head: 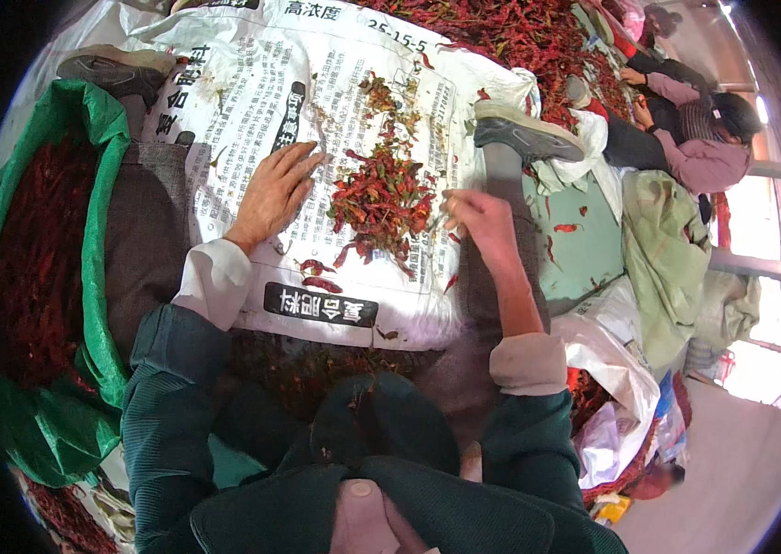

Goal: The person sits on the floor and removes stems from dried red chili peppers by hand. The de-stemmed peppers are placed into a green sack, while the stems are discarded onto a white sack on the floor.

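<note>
A loose pile of dried red chili peppers (383, 204), mixed with leaves and stems, lies on a printed white woven sack (376, 332) across my legs. My left hand (278, 194) rests palm down on the sack to the pile's left, its fingers slightly spread and nothing in them. At the pile's right edge is my right hand (479, 220), thumb and fingertips drawn close together. Whether it pinches something small is too unclear to see. A few single chilies (322, 284) lie apart on the sack, below the pile.
A green woven bag (96, 277) full of dark red chilies stands at my left. More chilies (508, 48) are heaped beyond the sack. At right are a white plastic bag (615, 346), a pale green sack (664, 263) and, farther off, another person (698, 138) working by the heap.
</note>
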Motion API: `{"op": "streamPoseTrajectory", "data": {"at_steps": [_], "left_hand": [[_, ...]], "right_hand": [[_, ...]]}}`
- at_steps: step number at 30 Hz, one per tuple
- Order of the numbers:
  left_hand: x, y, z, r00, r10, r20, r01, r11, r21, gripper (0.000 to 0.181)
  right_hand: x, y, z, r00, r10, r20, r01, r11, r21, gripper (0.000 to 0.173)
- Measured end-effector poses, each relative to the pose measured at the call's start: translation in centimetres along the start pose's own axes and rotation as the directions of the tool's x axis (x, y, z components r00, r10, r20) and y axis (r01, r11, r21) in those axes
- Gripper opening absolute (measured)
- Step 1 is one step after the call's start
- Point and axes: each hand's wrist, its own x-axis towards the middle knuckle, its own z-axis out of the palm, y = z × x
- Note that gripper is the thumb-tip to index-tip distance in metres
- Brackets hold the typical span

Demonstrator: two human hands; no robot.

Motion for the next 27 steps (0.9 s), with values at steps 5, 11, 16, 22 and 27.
{"op": "streamPoseTrajectory", "data": {"at_steps": [5, 11, 16, 22, 27], "left_hand": [[0.4, -0.1, 0.1, 1.0, 0.025, -0.019, -0.025, 1.0, 0.003, 0.04], [0.1, 0.2, 0.0, 1.0, 0.017, -0.001, -0.017, 1.0, 0.007, 0.041], [-0.2, 0.0, -0.3, 1.0, 0.016, -0.017, -0.016, 1.0, 0.002, 0.04], [0.1, 0.0, 0.1, 1.0, 0.011, -0.016, -0.011, 1.0, -0.01, 0.039], [0.0, -0.1, 0.1, 1.0, 0.0, -0.01, 0.0, 1.0, 0.005, 0.039]], "right_hand": [[-0.9, 2.7, 2.9, 0.916, -0.393, 0.078, 0.397, 0.869, -0.294, 0.02], [2.6, 2.5, 5.9, 0.934, -0.358, 0.003, 0.328, 0.852, -0.409, 0.019], [2.0, 1.0, 3.3, 0.97, -0.231, -0.08, 0.2, 0.938, -0.283, 0.02], [-2.3, 3.1, 5.2, 0.911, -0.404, 0.08, 0.406, 0.845, -0.348, 0.014], [-1.4, 3.0, 6.7, 0.937, -0.333, 0.102, 0.332, 0.764, -0.553, 0.016]]}}
